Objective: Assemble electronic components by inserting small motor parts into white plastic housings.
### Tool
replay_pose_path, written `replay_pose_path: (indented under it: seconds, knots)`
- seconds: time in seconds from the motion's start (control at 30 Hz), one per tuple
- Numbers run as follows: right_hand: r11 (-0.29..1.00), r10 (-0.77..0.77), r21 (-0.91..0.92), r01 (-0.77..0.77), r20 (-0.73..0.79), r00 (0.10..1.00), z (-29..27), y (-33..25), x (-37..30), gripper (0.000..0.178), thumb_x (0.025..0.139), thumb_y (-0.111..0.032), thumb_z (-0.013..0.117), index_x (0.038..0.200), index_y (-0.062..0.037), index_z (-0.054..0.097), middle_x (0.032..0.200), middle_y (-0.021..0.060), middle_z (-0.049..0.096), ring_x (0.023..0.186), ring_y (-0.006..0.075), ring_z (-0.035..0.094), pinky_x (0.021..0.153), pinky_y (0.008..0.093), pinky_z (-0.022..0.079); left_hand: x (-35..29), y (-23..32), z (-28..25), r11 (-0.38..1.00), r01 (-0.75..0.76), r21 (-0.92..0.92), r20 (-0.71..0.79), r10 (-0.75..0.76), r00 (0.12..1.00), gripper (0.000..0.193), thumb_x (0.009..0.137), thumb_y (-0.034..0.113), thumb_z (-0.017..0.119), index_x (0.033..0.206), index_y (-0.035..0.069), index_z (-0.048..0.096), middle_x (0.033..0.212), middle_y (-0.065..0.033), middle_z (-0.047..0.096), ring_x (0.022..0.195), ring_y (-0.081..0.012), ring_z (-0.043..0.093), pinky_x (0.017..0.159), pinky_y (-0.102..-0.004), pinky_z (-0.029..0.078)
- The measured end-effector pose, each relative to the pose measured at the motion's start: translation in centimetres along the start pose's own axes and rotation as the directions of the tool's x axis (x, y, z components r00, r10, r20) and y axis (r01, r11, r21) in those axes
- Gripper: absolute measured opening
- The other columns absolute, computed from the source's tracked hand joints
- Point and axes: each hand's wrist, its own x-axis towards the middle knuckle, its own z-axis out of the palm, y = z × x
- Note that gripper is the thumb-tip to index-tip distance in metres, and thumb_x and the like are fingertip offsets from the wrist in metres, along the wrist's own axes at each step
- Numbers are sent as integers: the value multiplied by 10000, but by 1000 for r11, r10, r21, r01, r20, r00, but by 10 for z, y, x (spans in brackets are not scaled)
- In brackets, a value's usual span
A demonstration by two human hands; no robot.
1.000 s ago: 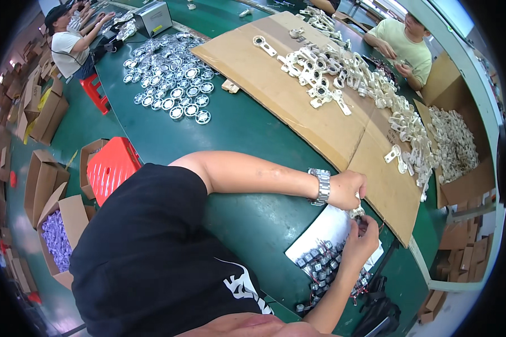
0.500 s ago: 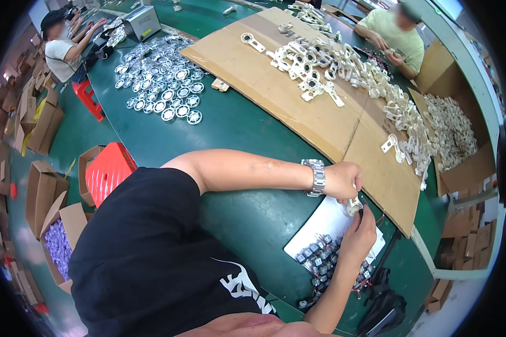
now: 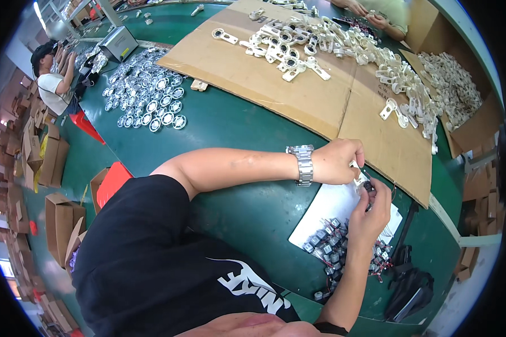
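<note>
Dark part (image 3: 368,186): is showing more fully at my fingertips than half a second ago, sitting against the white piece (image 3: 358,181); I judge I am working the two against each other, but I cannot tell whether they are joining.
Left hand (image 3: 337,161): I am pinching the white piece, fingers curling narrowly over its upper end.
Right hand (image 3: 374,216): I am holding the dark part between thumb and fingers; another dark patch is showing by my thumb, and I cannot tell if it is the same part.
White paper (image 3: 323,205): is lying below both pieces, just beside the near edge of the cardboard sheet (image 3: 264,84).
Red stool (image 3: 113,182): is hiding further behind my sleeve, as my view is shifting; that is changing nothing in my hold.
Counted singly: I am seeing one cardboard sheet, one watch (image 3: 302,166), one black bag (image 3: 413,295), one metal box (image 3: 118,45).
Co-workers: two are showing clearly, one at far left (image 3: 53,90), one at upper right (image 3: 376,21).
Heaps: silver rings (image 3: 147,118), loose white pieces (image 3: 291,60) and small dark parts (image 3: 333,247) are overlapping, dozens of each, beyond exact counting.
</note>
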Motion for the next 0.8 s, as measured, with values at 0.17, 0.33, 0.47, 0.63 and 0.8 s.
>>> replay_pose_path:
  seconds: [0.17, 0.33, 0.47, 0.63, 0.8]
  knots:
    - [988, -133, -89, 127, -65, 989, 0, 11, -1, 278, 849, 68, 687, 1123, 22, 705, 1044, 173, 660, 903, 336, 631, 796, 414, 523, -1, 17, -6, 978, 160, -130, 66, -153, 986, 254, 822, 80, 735, 1019, -28, 617, 882, -172, 711, 774, -280, 720, 686, -389, 563]
    - [994, -98, -56, 93, -107, 989, -6, -1, 2, 230, 849, 62, 693, 1072, 35, 741, 1001, 170, 692, 941, 317, 653, 841, 407, 529, -1, 14, -7, 979, 131, -153, 59, -123, 991, 224, 898, 62, 679, 1068, -18, 557, 803, -112, 699, 642, -165, 689, 554, -314, 521]
    - [976, 10, 215, 15, -114, 993, 1, 11, 2, 233, 871, 77, 672, 1094, 46, 731, 1116, 165, 722, 1010, 263, 691, 900, 355, 538, 2, 14, -12, 936, 227, -269, 137, -196, 971, 233, 903, 71, 685, 1068, -27, 553, 807, -104, 702, 672, -157, 706, 577, -289, 553]
    - [964, 26, 265, 0, -97, 995, -2, 6, 2, 226, 877, 64, 683, 1097, 42, 730, 1132, 162, 725, 1019, 248, 682, 875, 330, 538, 4, 15, -18, 893, 281, -352, 201, -221, 954, 242, 922, 47, 664, 1110, -57, 553, 867, -122, 714, 709, -165, 718, 605, -280, 577]
    - [971, -102, 201, 125, -124, 987, -7, 13, 8, 239, 844, 33, 739, 1082, 9, 748, 1081, 106, 710, 1050, 209, 597, 797, 294, 515, 10, 12, -29, 827, 319, -463, 279, -206, 938, 213, 952, 37, 645, 1119, -60, 555, 908, -115, 721, 742, -166, 718, 645, -275, 583]
